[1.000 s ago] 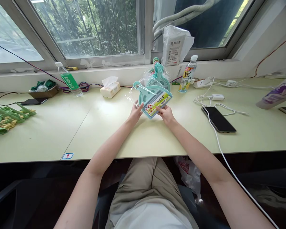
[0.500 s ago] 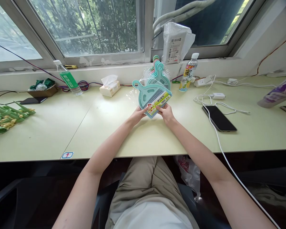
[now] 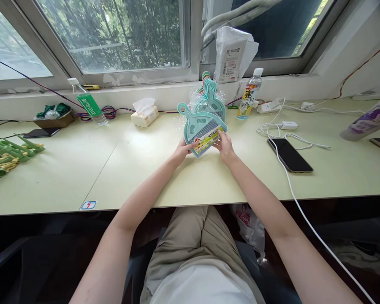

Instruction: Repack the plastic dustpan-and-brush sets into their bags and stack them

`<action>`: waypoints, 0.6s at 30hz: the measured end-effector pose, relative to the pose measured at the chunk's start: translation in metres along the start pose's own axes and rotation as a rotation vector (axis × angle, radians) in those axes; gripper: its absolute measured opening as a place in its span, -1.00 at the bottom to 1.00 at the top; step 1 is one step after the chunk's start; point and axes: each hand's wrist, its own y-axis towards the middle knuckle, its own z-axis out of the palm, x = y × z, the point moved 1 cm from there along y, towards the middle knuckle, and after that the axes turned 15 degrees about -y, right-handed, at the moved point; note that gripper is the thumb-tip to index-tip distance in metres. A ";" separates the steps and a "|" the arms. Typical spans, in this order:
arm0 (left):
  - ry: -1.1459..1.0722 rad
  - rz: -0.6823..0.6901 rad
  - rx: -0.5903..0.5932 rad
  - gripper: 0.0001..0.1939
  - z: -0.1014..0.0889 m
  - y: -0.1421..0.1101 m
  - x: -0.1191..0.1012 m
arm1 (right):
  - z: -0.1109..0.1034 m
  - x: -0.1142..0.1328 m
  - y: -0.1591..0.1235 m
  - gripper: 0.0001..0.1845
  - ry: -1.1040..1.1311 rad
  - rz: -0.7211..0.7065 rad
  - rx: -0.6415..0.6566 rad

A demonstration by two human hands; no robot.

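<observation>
A mint-green dustpan and brush set, with grey bristles and a yellow-and-white label, is tilted between my two hands above the table. My left hand grips its lower left edge, thumb on the front. On the lower right, my right hand is closed on the edge with the thumb by the label's end. Clear plastic wrap shows round the set's left side. Directly behind it stands a stack of similar dustpan sets, mostly mint-green, with some other colours at the handles, partly hidden by the held one.
A tissue pack and a green-labelled bottle stand left along the wall. To the right are a drink bottle, a phone and a white cable hanging over the edge. Green plastic pieces lie far left.
My left thumb has come farther onto the front of the dustpan set. My right hand has shifted slightly up and right along its edge, while the set stays nearly in place.
</observation>
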 end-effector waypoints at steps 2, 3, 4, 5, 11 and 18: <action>0.033 -0.018 0.024 -0.41 0.000 0.000 0.001 | -0.008 -0.001 0.006 -0.74 0.013 0.004 -0.046; 0.045 -0.025 0.032 -0.41 0.000 -0.001 0.001 | -0.011 -0.002 0.008 -0.74 0.021 0.004 -0.052; 0.052 -0.032 0.039 -0.41 0.000 -0.001 0.001 | -0.013 -0.002 0.010 -0.73 0.031 0.005 -0.054; 0.055 -0.038 0.044 -0.40 0.000 -0.001 0.000 | -0.014 -0.003 0.010 -0.74 0.042 0.007 -0.054; 0.016 -0.077 0.069 -0.37 -0.003 -0.002 -0.002 | -0.013 -0.002 0.009 -0.79 0.070 0.034 -0.047; -0.032 -0.107 0.092 -0.42 -0.010 0.001 0.000 | -0.014 -0.003 0.012 -0.81 0.100 0.034 -0.009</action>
